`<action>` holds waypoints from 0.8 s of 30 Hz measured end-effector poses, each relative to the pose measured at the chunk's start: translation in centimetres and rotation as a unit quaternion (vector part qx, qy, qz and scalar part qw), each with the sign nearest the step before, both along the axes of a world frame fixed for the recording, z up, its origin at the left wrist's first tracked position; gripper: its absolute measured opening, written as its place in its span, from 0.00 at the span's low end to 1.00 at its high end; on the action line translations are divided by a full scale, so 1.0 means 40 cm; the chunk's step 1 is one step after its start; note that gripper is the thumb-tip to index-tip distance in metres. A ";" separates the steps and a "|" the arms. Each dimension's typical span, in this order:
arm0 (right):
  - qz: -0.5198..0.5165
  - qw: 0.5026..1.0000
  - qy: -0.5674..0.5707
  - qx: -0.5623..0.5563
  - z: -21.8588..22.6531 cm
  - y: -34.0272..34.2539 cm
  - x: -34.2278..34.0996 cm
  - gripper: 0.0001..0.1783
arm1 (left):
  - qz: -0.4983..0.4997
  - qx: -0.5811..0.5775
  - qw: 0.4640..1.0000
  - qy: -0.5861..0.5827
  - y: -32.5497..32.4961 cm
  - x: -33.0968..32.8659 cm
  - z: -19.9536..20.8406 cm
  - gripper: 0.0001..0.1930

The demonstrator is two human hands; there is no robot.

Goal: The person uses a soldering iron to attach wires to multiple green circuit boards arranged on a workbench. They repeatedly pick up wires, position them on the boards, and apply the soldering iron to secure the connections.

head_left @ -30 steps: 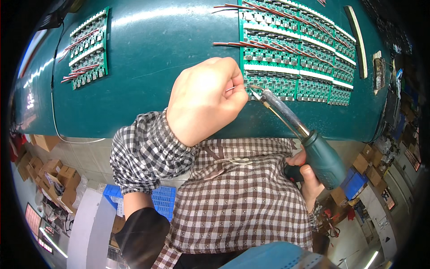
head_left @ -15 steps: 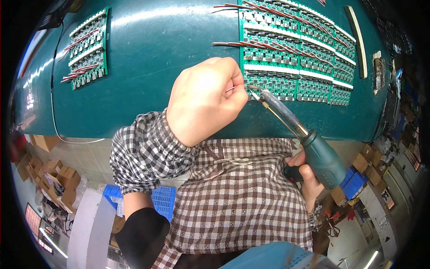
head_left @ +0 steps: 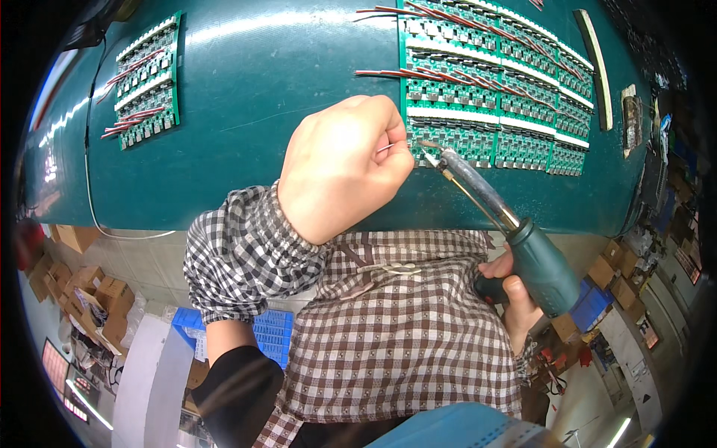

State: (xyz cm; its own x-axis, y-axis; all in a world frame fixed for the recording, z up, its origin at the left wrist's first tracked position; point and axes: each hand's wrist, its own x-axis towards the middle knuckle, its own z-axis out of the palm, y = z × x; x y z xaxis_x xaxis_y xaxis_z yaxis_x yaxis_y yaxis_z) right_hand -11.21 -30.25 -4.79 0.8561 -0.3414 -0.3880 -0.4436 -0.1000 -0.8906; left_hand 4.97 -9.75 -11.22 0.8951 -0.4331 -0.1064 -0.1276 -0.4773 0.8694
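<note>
Iron (head_left: 544,263), gripped by the right hand (head_left: 520,313), has edged away from the wire (head_left: 385,148) the left hand (head_left: 343,153) pinches. Heating perhaps eases.

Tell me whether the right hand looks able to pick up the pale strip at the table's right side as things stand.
Probably not: the right hand holds the green-handled soldering tool, so its grip is not free for the pale strip unless the tool is put down.
</note>
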 end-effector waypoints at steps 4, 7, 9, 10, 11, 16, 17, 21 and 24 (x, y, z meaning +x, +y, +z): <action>0.004 1.000 0.005 0.010 0.002 -0.006 -0.001 0.37 | -0.004 0.006 1.000 0.000 0.001 0.001 0.001 0.03; -0.016 1.000 0.003 0.018 0.008 0.001 0.003 0.37 | 0.005 0.008 1.000 0.007 0.004 -0.002 0.004 0.03; -0.029 0.999 -0.003 0.042 0.012 0.001 0.004 0.31 | 0.009 0.005 1.000 -0.009 -0.001 -0.007 0.001 0.03; -0.027 0.998 -0.006 0.064 0.016 -0.003 0.005 0.25 | 0.011 0.004 1.000 -0.018 -0.004 -0.010 -0.002 0.03; -0.021 0.996 -0.007 0.088 0.020 -0.005 0.009 0.19 | 0.021 0.000 0.999 -0.027 -0.003 -0.013 -0.002 0.03; -0.001 0.999 -0.019 0.032 -0.002 -0.011 -0.005 0.34 | 0.039 -0.019 0.997 -0.057 -0.007 -0.022 -0.016 0.05; 0.006 0.999 -0.021 0.035 -0.004 -0.014 -0.006 0.34 | 0.040 -0.020 0.997 -0.059 -0.007 -0.022 -0.015 0.05; -0.003 0.999 -0.028 0.039 -0.013 -0.016 -0.013 0.35 | 0.049 -0.019 0.997 -0.054 -0.006 -0.023 -0.012 0.05; -0.008 0.999 -0.023 0.034 -0.008 -0.011 -0.009 0.35 | 0.054 -0.024 0.997 -0.044 -0.009 -0.024 -0.013 0.05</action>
State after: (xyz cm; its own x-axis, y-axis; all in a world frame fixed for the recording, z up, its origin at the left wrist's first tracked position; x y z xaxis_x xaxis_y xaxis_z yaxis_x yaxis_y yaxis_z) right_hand -11.58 -30.67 -5.12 0.8678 -0.3299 -0.3716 -0.4038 -0.0325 -0.9143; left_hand 4.00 -10.11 -11.75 0.9420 -0.3356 -0.0076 -0.1536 -0.4510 0.8792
